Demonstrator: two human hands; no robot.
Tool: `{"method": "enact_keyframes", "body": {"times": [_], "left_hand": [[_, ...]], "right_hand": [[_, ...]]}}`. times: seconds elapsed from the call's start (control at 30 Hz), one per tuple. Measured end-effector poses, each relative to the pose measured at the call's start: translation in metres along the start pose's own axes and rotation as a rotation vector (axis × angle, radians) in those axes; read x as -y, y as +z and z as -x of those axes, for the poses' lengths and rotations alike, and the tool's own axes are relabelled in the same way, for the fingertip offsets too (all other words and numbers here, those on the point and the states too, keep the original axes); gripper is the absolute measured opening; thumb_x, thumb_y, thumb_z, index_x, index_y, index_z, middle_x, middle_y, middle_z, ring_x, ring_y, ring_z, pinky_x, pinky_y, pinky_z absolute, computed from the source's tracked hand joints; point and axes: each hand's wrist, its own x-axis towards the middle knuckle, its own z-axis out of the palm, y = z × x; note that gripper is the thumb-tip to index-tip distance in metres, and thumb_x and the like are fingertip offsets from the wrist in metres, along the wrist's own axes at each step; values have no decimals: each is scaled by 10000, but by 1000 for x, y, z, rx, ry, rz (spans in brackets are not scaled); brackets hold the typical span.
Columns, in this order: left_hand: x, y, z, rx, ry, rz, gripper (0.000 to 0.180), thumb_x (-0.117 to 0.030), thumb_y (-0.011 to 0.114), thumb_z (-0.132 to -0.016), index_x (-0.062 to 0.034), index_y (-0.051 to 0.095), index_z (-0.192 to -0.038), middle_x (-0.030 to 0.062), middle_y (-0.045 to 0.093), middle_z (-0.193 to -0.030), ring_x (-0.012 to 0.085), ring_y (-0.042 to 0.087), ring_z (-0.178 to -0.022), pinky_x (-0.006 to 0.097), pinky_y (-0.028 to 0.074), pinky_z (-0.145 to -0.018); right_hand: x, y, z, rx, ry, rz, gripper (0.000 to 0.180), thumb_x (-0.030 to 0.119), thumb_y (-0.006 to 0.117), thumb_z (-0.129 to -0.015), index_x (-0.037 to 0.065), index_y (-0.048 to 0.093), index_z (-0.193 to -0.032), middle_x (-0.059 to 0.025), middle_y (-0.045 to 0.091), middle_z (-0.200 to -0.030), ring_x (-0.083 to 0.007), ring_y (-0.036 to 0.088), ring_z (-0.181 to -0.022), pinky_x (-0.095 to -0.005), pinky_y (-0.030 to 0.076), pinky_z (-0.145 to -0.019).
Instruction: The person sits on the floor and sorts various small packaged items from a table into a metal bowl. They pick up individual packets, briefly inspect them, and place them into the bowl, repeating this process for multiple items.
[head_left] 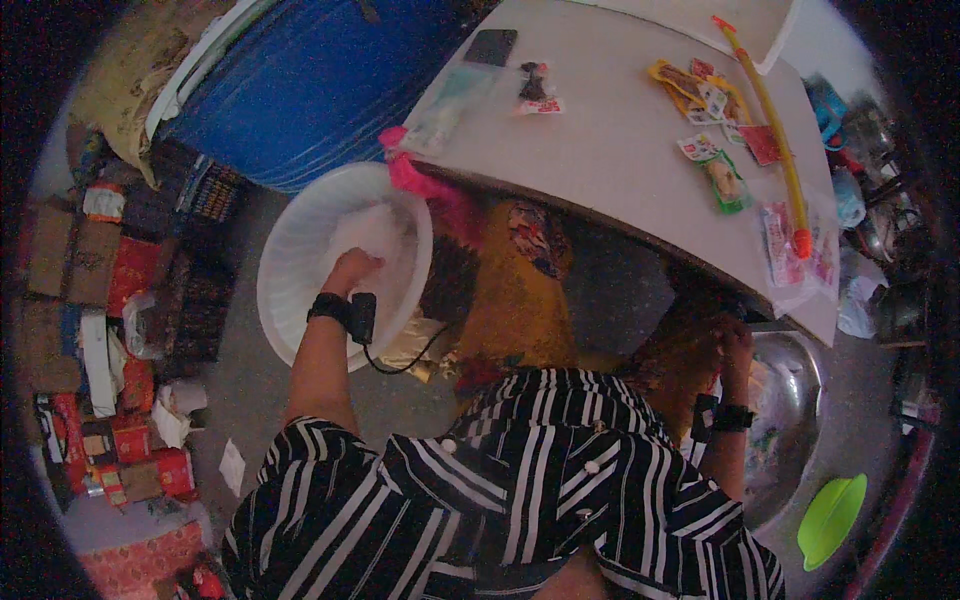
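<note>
My left hand (355,270) reaches into a large white plastic basin (285,290) on the left. Its fingers are curled by a pale, cloudy, see-through thing (372,232), perhaps plastic wrapping; what they grip is not clear. On the right my right hand (735,342) hangs low beside a shiny metal basin (803,375), in the shadow under the table edge. Its fingers look bent, but it is too dark there to see whether they hold anything. Packets partly show inside the metal basin, behind my forearm.
On the white table (590,130) lie a yellow tube (770,130), a yellow packet (690,90), a green-edged packet (725,185), a small dark packet (535,88) and a dark phone-like slab (491,47). A green plastic tray (832,520) rests on the floor. Boxes (140,275) are stacked left.
</note>
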Motion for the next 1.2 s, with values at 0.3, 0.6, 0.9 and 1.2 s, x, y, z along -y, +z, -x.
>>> {"method": "enact_keyframes", "body": {"times": [0.3,0.6,0.9,1.2], "left_hand": [[-20,-11,0,82,297,-65,255,-272,485,-652,-31,567,-639,133,530,-594,289,516,-599,370,409,-584],[-27,-25,18,86,-322,585,200,-189,511,-702,-39,447,-585,48,414,-468,150,403,-398,267,340,-394],[-147,-119,47,-482,178,444,148,-141,531,-686,-16,458,-658,52,477,-664,156,460,-618,265,371,-570],[-325,-110,26,-776,994,65,152,-54,525,-593,-20,449,-720,137,458,-742,306,455,-739,370,375,-680]], "right_hand": [[-30,-28,-4,127,-616,830,128,123,519,-669,104,556,-790,-54,497,-889,-157,490,-761,-237,425,-600],[-32,-6,-9,16,-35,44,153,171,506,-688,76,506,-807,-27,505,-763,-120,495,-647,-222,384,-507],[62,7,34,334,35,98,136,175,482,-753,61,483,-828,-21,538,-763,-91,494,-627,-199,392,-532],[155,57,37,530,-59,-358,133,149,475,-778,62,465,-878,-37,533,-827,-126,515,-772,-223,414,-625]]}}
